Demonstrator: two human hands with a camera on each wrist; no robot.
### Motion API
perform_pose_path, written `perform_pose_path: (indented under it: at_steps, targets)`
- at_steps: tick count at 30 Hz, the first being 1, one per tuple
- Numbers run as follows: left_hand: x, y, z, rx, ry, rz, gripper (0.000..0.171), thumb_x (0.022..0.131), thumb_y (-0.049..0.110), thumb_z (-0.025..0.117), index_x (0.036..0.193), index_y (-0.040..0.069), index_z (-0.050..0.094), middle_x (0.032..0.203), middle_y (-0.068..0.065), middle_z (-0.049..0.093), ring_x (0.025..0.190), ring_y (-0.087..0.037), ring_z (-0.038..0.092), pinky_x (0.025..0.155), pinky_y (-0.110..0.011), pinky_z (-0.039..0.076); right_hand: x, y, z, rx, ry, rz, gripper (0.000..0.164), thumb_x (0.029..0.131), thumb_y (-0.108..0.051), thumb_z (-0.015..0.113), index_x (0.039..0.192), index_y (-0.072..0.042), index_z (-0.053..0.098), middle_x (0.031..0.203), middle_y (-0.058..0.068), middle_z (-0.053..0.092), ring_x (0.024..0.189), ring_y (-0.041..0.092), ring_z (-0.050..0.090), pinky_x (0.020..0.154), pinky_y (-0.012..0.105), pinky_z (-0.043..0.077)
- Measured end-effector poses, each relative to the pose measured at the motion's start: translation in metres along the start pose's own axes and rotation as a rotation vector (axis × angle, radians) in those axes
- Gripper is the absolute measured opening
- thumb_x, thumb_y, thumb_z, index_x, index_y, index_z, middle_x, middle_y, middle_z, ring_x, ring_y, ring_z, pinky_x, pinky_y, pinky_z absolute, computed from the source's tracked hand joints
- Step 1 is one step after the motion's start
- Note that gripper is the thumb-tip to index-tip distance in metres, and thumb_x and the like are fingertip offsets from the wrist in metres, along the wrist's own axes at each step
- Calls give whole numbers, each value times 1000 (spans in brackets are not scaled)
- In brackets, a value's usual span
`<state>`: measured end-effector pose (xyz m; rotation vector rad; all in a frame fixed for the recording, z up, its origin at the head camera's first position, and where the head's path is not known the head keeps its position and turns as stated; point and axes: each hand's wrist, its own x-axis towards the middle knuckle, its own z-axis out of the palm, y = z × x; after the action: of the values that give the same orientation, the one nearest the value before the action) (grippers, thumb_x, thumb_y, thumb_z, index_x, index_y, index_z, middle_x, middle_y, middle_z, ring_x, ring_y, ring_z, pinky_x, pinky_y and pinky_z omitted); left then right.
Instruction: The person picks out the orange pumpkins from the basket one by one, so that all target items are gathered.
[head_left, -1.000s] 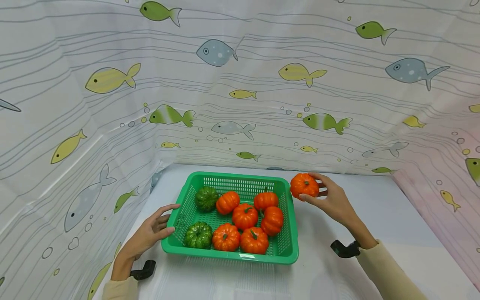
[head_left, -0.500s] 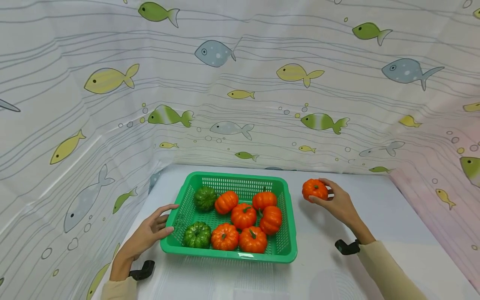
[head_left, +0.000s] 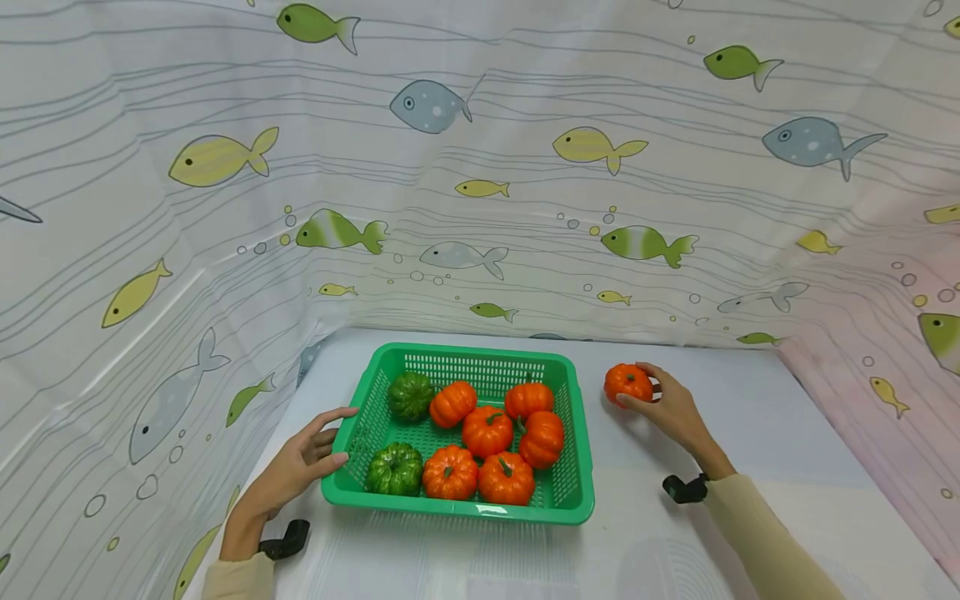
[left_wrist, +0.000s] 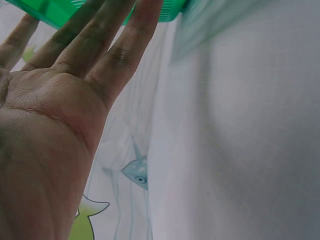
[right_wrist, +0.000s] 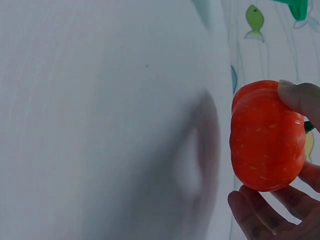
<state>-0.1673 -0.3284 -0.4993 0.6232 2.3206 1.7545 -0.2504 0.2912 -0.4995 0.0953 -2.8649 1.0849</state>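
To the right of the green plastic basket [head_left: 480,510], my right hand [head_left: 671,408] pinches a small orange pumpkin [head_left: 628,384] between thumb and fingers. In the right wrist view the orange pumpkin [right_wrist: 267,136] is close over the white table, its shadow beside it. My left hand [head_left: 296,467] is at the basket's left side, fingertips right at the rim. Seen from the left wrist, the fingers [left_wrist: 120,55] of that hand are fairly straight and reach up to the green basket edge. Inside the basket lie several orange pumpkins [head_left: 488,431] and two green ones, one a green pumpkin [head_left: 395,469] at the front left.
The white table [head_left: 720,375] stretches to the right of the basket. A fish-patterned curtain [head_left: 525,208] encloses the table at the back and both sides. Black wrist cameras sit at the left wrist and right wrist.
My right hand has carried the orange pumpkin from beside the basket's right rim to the right, then slightly lower. The left hand has stayed at the basket's left rim.
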Motion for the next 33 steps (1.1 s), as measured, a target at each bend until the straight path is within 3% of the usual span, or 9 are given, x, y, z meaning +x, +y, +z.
perform_pose_path:
  at_steps: [9,20,26,33]
  targets:
    - [0,0,0,5,-2,-3,63,104,5,58,161,18,34,158,-32,32,128,2,53,93,-32,54,3,11,6,7,-34,63,93,90,-59,74,157,-6,37,152,25,44,121,42,51,91,56,50]
    - [-2,-1,0,-7,-11,2,64,105,3,56,162,16,31,161,-34,23,130,4,50,94,-31,54,7,11,7,-16,-58,107,90,93,-58,70,158,-8,36,151,29,43,127,47,47,98,65,47]
    - [-2,-3,0,-10,-8,6,63,105,3,56,162,16,31,160,-34,23,130,4,50,93,-30,54,7,-2,-2,-50,3,61,82,97,-54,67,156,-5,40,150,33,42,132,52,44,100,69,44]
    - [0,-4,0,-5,-11,12,63,105,3,55,162,16,31,160,-34,24,130,3,51,93,-31,54,8,-26,-15,-13,107,-67,66,99,-36,71,151,-2,47,147,28,48,131,49,46,103,65,44]
